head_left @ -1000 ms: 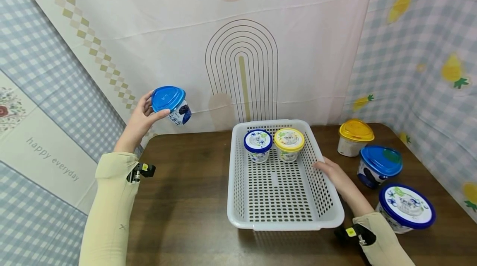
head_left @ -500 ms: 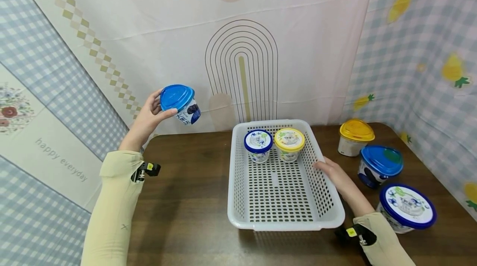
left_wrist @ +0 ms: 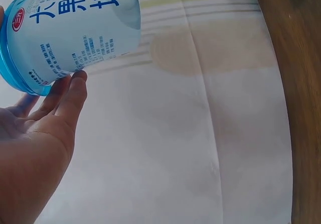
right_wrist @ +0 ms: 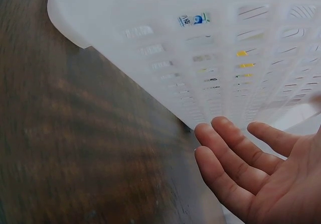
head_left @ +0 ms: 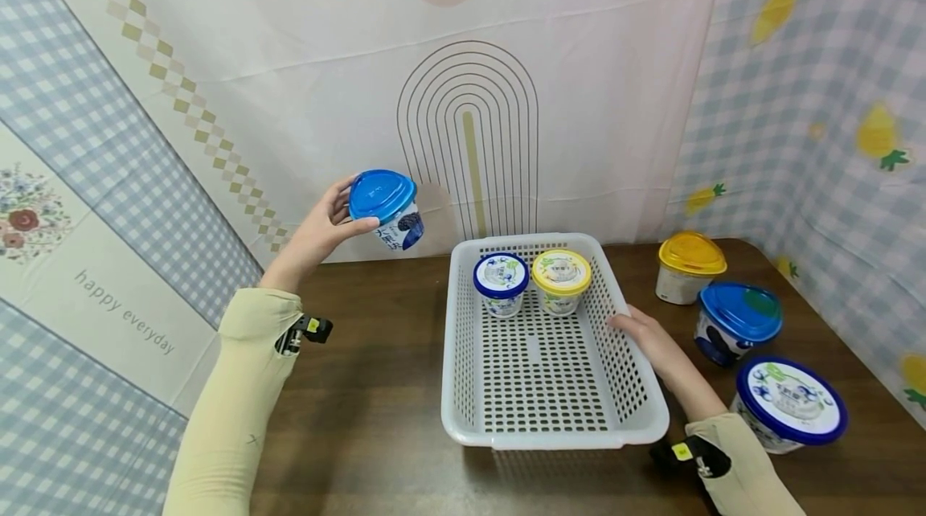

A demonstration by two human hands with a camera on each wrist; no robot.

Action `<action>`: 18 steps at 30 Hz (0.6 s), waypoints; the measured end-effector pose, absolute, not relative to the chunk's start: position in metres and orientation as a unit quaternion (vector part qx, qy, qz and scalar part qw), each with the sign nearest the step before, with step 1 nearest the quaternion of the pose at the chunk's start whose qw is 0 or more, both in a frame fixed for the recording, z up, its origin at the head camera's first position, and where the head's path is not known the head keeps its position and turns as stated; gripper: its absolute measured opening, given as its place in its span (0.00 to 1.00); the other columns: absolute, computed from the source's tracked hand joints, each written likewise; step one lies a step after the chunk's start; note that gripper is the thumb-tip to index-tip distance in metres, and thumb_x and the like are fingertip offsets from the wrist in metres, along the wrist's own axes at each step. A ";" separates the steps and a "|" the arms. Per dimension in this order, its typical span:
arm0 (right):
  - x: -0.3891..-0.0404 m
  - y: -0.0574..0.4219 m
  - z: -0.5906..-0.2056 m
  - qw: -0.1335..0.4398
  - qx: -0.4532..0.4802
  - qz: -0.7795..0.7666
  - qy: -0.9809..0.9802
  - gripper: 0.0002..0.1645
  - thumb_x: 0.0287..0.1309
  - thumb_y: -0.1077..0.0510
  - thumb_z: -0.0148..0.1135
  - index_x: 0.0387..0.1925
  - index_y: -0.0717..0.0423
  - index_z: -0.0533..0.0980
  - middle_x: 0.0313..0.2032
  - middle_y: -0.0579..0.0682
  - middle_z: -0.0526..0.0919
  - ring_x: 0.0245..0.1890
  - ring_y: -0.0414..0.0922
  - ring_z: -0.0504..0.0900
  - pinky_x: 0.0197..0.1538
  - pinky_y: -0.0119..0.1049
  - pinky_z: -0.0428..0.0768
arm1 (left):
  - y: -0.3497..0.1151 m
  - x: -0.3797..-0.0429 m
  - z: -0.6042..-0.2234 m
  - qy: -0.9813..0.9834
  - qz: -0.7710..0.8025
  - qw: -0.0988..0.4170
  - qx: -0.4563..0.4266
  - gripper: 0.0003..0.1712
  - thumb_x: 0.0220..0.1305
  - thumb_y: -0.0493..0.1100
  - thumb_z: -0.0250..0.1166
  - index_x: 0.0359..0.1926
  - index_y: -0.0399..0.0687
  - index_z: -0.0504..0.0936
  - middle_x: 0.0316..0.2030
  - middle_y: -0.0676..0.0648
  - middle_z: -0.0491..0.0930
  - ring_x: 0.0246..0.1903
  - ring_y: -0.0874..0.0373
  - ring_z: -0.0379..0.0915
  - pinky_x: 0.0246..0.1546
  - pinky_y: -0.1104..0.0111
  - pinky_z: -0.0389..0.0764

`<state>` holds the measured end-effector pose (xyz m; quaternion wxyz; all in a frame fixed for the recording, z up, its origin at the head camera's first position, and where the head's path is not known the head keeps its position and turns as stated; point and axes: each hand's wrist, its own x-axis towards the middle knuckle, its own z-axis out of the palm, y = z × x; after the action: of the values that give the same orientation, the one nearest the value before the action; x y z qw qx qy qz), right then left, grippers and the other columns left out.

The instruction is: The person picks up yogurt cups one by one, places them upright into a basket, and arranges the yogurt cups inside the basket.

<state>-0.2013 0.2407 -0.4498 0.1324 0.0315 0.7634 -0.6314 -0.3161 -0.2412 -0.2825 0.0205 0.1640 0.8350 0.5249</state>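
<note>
My left hand (head_left: 315, 241) holds a yogurt cup (head_left: 398, 228) with a blue lid above the table's back left, thumb at the near side and fingers behind. The cup is tilted, lid toward the upper left; its printed side (left_wrist: 80, 33) fills the left wrist view's corner. My right hand (head_left: 651, 343) grips the right rim of a white perforated basket (head_left: 535, 371), thumb over the edge. In the right wrist view its fingers (right_wrist: 235, 169) are slightly bent along the outer wall. Inside the basket's back stand a blue-lidded cup (head_left: 501, 275) and a yellow-lidded cup (head_left: 561, 272).
Right of the basket stand a yellow-lidded tub (head_left: 690, 263), a blue-lidded tub (head_left: 738, 319) and a larger tub with a white-and-blue lid (head_left: 791, 399), close to the right forearm. A patterned cloth (head_left: 325, 82) hangs behind the brown table (head_left: 376, 355).
My left hand has carried the yogurt cup to the right, toward the basket. The right hand, the basket and the other cups stay in place.
</note>
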 end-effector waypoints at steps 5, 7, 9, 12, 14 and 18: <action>-0.201 0.241 -0.450 0.134 0.030 -0.633 0.761 0.42 0.72 0.50 0.48 0.79 0.59 0.46 0.61 0.72 0.72 0.46 0.54 0.84 0.43 0.50 0.86 | -0.227 -0.313 -0.283 0.836 0.516 0.036 0.183 0.52 0.63 0.53 0.71 0.80 0.61 0.50 0.76 0.41 0.53 0.75 0.44 0.51 0.71 0.46 0.59; -0.201 0.241 -0.450 0.135 0.031 -0.634 0.761 0.42 0.72 0.50 0.48 0.79 0.59 0.46 0.61 0.72 0.72 0.45 0.54 0.84 0.43 0.50 0.86 | -0.221 -0.312 -0.283 0.833 0.517 0.043 0.192 0.52 0.63 0.53 0.71 0.79 0.61 0.50 0.77 0.41 0.52 0.75 0.43 0.50 0.71 0.47 0.59; -0.201 0.241 -0.450 0.135 0.031 -0.633 0.762 0.42 0.72 0.50 0.48 0.79 0.59 0.46 0.61 0.72 0.72 0.45 0.54 0.84 0.42 0.50 0.86 | -0.215 -0.310 -0.282 0.831 0.516 0.050 0.201 0.52 0.63 0.52 0.71 0.79 0.61 0.50 0.77 0.41 0.51 0.75 0.44 0.50 0.71 0.47 0.59; -0.202 0.241 -0.450 0.135 0.032 -0.631 0.763 0.42 0.72 0.50 0.48 0.79 0.59 0.46 0.61 0.72 0.72 0.46 0.54 0.84 0.43 0.49 0.86 | -0.207 -0.308 -0.280 0.827 0.517 0.059 0.214 0.52 0.62 0.52 0.72 0.79 0.61 0.51 0.77 0.42 0.51 0.75 0.44 0.50 0.71 0.49 0.60; -0.201 0.241 -0.450 0.135 0.032 -0.632 0.763 0.43 0.72 0.50 0.48 0.79 0.59 0.46 0.62 0.72 0.72 0.46 0.54 0.84 0.43 0.49 0.86 | -0.202 -0.307 -0.278 0.823 0.519 0.063 0.222 0.52 0.61 0.52 0.73 0.78 0.61 0.52 0.76 0.42 0.52 0.74 0.45 0.52 0.70 0.49 0.61; -0.201 0.241 -0.450 0.136 0.033 -0.632 0.762 0.43 0.72 0.50 0.48 0.79 0.59 0.46 0.62 0.72 0.71 0.46 0.54 0.84 0.43 0.50 0.86 | -0.193 -0.304 -0.274 0.817 0.518 0.067 0.244 0.53 0.60 0.51 0.75 0.78 0.59 0.53 0.75 0.42 0.56 0.73 0.45 0.55 0.70 0.51 0.62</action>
<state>-0.2012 0.2412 -0.4499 0.1357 0.0326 0.7619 -0.6325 -0.3038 -0.1930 -0.2742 0.0670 0.2438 0.8174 0.5177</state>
